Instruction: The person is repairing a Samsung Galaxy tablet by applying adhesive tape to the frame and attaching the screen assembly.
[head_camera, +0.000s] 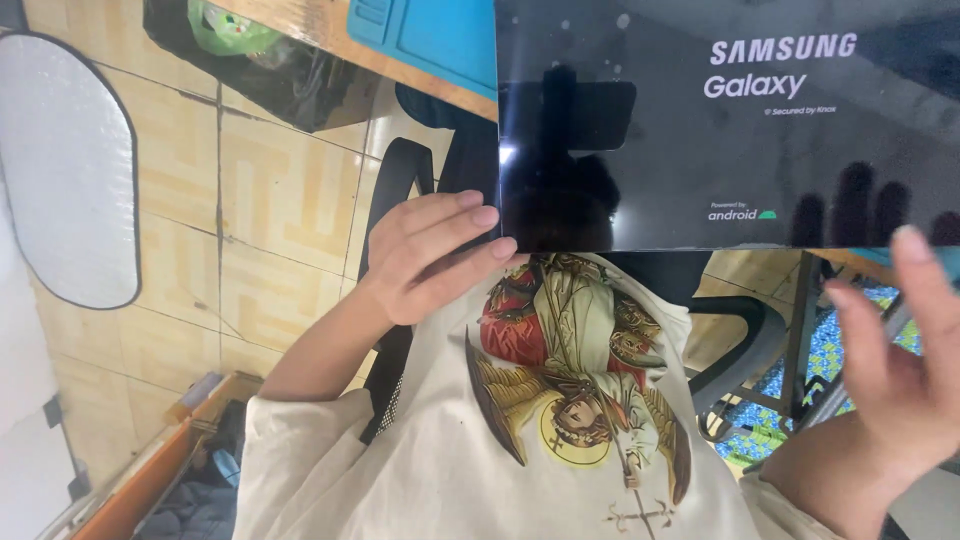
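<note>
Both hands are steadying a black tablet above the lap, the left hand pinching its lower corner and the right hand spreading open beside its edge, needing firmer support.

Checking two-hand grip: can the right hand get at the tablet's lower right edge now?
Probably yes. The right hand is open just below the tablet, one fingertip at its lower edge, nothing between them.
</note>
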